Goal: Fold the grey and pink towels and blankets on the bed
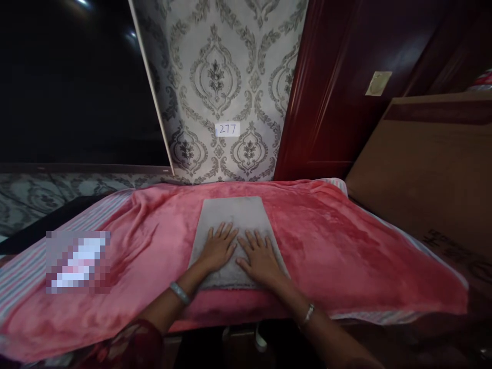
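Cloth (232, 211) lies, long axis toward wall (254, 82).

A pink blanket (330, 251) spread over striped fabric (26, 282) carries a grey cloth (234, 212) lying flat near its middle.

The grey cloth (235, 212) looks matt and short-napped. The pink blanket (330, 246) is plush fabric; the cardboard box (423, 174), matt.

It is dim. Light spots (132, 35) shine on the black screen (73, 92), blocky squares (78, 262) hide one patch, and the edges look stretched.
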`<state>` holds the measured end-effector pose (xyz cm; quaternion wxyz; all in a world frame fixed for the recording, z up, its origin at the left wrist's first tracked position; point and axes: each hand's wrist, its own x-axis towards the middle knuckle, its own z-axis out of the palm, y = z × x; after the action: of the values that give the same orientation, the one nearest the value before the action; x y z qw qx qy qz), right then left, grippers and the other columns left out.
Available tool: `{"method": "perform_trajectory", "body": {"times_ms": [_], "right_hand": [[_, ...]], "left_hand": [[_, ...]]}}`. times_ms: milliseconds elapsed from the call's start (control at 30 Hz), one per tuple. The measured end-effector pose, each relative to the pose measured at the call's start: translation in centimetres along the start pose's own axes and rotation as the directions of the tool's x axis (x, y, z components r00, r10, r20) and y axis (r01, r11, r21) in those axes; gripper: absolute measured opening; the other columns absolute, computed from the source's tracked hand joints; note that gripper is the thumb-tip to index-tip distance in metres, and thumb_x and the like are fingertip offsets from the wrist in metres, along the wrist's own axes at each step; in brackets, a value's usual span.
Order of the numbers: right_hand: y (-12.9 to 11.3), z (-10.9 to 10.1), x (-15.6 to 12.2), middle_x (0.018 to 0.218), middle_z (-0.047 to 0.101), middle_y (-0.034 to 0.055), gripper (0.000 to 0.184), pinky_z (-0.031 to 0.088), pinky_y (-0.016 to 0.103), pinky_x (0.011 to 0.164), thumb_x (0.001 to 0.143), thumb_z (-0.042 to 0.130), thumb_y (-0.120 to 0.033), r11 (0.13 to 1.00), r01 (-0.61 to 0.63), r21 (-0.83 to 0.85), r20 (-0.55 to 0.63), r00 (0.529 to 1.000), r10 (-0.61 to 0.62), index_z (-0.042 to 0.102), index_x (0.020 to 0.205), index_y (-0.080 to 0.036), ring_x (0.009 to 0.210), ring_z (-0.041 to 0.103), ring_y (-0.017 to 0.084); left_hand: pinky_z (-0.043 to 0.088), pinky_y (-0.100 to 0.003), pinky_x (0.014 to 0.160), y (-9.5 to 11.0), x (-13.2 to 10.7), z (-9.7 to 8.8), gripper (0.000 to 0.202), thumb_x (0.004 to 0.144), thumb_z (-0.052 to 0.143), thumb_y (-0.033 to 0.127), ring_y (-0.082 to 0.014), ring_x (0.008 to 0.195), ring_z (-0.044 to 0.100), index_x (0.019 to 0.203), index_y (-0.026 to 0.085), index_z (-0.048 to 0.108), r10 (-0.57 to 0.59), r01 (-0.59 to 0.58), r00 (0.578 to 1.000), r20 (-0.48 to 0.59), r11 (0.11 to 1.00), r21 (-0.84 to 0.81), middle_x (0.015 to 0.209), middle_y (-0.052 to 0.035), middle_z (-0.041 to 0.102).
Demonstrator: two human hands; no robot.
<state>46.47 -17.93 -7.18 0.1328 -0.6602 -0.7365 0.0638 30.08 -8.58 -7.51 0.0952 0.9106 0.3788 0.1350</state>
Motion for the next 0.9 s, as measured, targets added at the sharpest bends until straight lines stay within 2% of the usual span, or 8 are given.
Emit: {"method": "perform_trajectory", "body": {"times_ms": [100, 200, 300, 367, 467, 600, 733, 900], "right_hand": [[0.2, 1.0, -0.8, 0.167, 0.017, 0.0080, 0.069, 0.008, 0.066, 0.121, 0.098, 0.047, -0.058, 1.000, 0.004, 0.018, -0.017, 1.000, -0.003, 0.036, 0.158, -0.028, 0.155, 0.009, 0.038], [0.4, 0.9, -0.8, 0.167, 0.017, 0.0080, 0.069, 0.008, 0.065, 0.121, 0.097, 0.047, -0.059, 0.999, 0.008, 0.051, -0.022, 1.000, -0.007, 0.036, 0.158, -0.029, 0.155, 0.008, 0.038], [0.4, 0.7, -0.6, 0.168, 0.017, 0.0072, 0.070, 0.006, 0.065, 0.122, 0.097, 0.048, -0.059, 0.997, 0.011, 0.081, -0.031, 0.999, -0.009, 0.035, 0.159, -0.029, 0.155, 0.005, 0.037], [0.3, 0.8, -0.6, 0.168, 0.016, 0.0065, 0.070, 0.004, 0.065, 0.122, 0.096, 0.049, -0.060, 0.995, 0.005, 0.097, -0.023, 1.000, -0.003, 0.036, 0.159, -0.031, 0.155, 0.003, 0.037], [0.5, 1.0, -0.6, 0.168, 0.016, 0.0049, 0.070, 0.002, 0.065, 0.122, 0.096, 0.049, -0.061, 0.991, -0.012, 0.132, -0.003, 1.000, 0.013, 0.035, 0.158, -0.034, 0.155, 0.002, 0.036], [0.7, 1.2, -0.7, 0.169, 0.012, 0.0000, 0.068, -0.001, 0.063, 0.123, 0.096, 0.051, -0.057, 0.983, -0.021, 0.183, -0.008, 1.000, 0.023, 0.032, 0.159, -0.038, 0.156, 0.000, 0.033], [0.9, 1.4, -1.1, 0.169, 0.006, -0.0045, 0.070, -0.003, 0.063, 0.123, 0.096, 0.055, -0.052, 0.971, -0.014, 0.239, -0.012, 1.000, 0.017, 0.028, 0.159, -0.043, 0.156, -0.004, 0.032], [1.3, 1.7, -1.3, 0.168, -0.001, -0.0057, 0.074, -0.004, 0.067, 0.122, 0.095, 0.059, -0.047, 0.958, 0.009, 0.286, 0.009, 1.000, -0.013, 0.023, 0.159, -0.046, 0.155, -0.005, 0.035]], "left_hand": [[0.014, -0.070, 0.119, -0.9, -0.7, 1.0, 0.057, 0.099, 0.041, 0.037, -0.0359, 0.155, 0.018, 0.155, 0.028, 0.040, -0.001, 0.000, 1.000, 0.028, 0.999, 0.040, 0.167, -0.0109, 0.029], [0.019, -0.069, 0.118, -1.3, 0.7, -0.1, 0.057, 0.101, 0.037, 0.040, -0.0370, 0.154, 0.022, 0.157, 0.028, 0.038, -0.017, 0.016, 0.999, 0.050, 1.000, 0.023, 0.166, -0.0113, 0.030], [0.016, -0.067, 0.120, -0.5, 4.5, -1.6, 0.058, 0.102, 0.032, 0.041, -0.0348, 0.154, 0.022, 0.158, 0.026, 0.035, 0.058, -0.057, 0.994, 0.097, 0.998, -0.013, 0.166, -0.0113, 0.031], [0.012, -0.067, 0.121, 0.3, 7.8, -2.0, 0.058, 0.102, 0.033, 0.041, -0.0331, 0.155, 0.021, 0.158, 0.026, 0.034, 0.139, -0.135, 0.974, 0.178, 0.990, -0.034, 0.166, -0.0112, 0.030], [0.009, -0.067, 0.121, 0.7, 12.6, -1.6, 0.059, 0.101, 0.037, 0.043, -0.0324, 0.156, 0.017, 0.158, 0.027, 0.032, 0.183, -0.193, 0.933, 0.311, 0.981, 0.002, 0.167, -0.0106, 0.026], [0.004, -0.064, 0.122, -0.1, 17.4, -0.6, 0.062, 0.101, 0.037, 0.051, -0.0329, 0.157, 0.010, 0.159, 0.029, 0.031, 0.203, -0.246, 0.913, 0.355, 0.966, 0.081, 0.169, -0.0088, 0.018], [0.007, -0.067, 0.120, -1.3, 20.2, 0.1, 0.066, 0.099, 0.040, 0.057, -0.0361, 0.156, 0.014, 0.159, 0.031, 0.030, 0.196, -0.237, 0.905, 0.377, 0.969, 0.065, 0.169, -0.0095, 0.019], [0.016, -0.065, 0.120, -2.5, 21.3, 1.3, 0.070, 0.097, 0.040, 0.062, -0.0352, 0.155, 0.021, 0.160, 0.032, 0.029, 0.236, -0.251, 0.918, 0.318, 0.968, 0.005, 0.168, -0.0098, 0.023]]}}
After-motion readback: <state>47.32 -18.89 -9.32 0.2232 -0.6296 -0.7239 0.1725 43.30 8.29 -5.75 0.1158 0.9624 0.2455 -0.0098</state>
